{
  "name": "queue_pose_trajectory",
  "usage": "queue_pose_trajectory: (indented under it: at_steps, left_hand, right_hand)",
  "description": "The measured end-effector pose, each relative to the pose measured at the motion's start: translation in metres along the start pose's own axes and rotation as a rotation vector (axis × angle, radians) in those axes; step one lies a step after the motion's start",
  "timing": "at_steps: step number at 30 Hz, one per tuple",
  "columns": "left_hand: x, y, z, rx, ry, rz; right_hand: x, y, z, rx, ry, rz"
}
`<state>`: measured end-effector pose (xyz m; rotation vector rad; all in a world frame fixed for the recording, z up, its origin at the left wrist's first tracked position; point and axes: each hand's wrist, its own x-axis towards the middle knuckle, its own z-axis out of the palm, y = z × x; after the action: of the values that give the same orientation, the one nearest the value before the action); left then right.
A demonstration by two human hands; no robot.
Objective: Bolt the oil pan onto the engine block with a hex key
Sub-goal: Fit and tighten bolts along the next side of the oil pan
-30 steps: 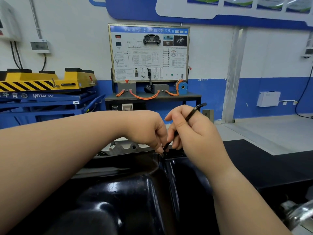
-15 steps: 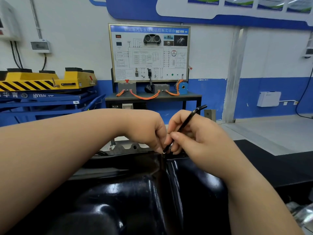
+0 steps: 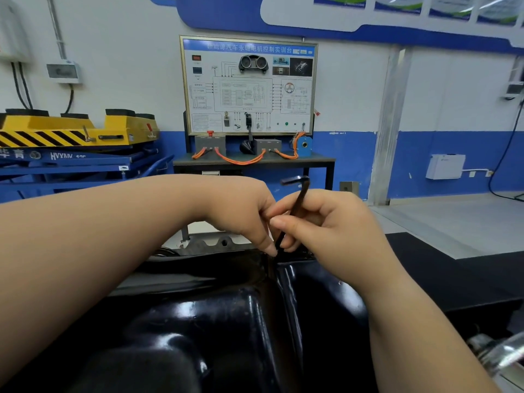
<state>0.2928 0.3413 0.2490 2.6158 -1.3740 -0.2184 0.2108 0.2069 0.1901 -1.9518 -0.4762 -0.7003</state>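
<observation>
The right hand [image 3: 326, 231] pinches the hex key [image 3: 297, 205], slanting down to the oil pan's [image 3: 226, 321] far edge beside the curled left hand [image 3: 241, 214].

Hex key [image 3: 301, 194] on oil pan [image 3: 226, 321] far edge (training board [image 3: 248, 86] behind).

Bright, even indoor light; wide-angle bend at edges.
White glare spots on glossy oil pan [image 3: 232, 313]; hex key [image 3: 298, 200] top smeared; wall conduit [image 3: 56, 26] bows; lower-right corner soft.
</observation>
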Motion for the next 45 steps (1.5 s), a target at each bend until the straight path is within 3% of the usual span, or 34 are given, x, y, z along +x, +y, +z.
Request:
queue_pose_trajectory:
  at_steps: [8,12,18,29,36,45]
  left_hand:
    - [0.002,0.005,-0.001,0.095,0.05,0.066]
    - [0.001,0.004,0.0,0.1,0.056,0.063]
    - [0.003,0.003,0.0,0.124,0.05,0.057]
    - [0.0,0.006,0.0,-0.04,0.01,0.08]
    - [-0.001,0.005,0.0,0.055,0.031,0.05]
    - [0.0,0.004,0.0,0.052,0.02,0.03]
  right_hand:
    - [-0.001,0.001,0.001,0.062,0.013,0.04]
    - [-0.003,-0.005,-0.002,0.178,0.019,-0.016]
    - [-0.003,-0.006,-0.003,0.163,0.006,-0.051]
    - [-0.001,-0.002,0.005,0.154,0.155,-0.01]
    - [-0.005,-0.009,0.005,0.287,0.071,-0.054]
    - [-0.004,-0.01,0.002,0.264,0.078,-0.076]
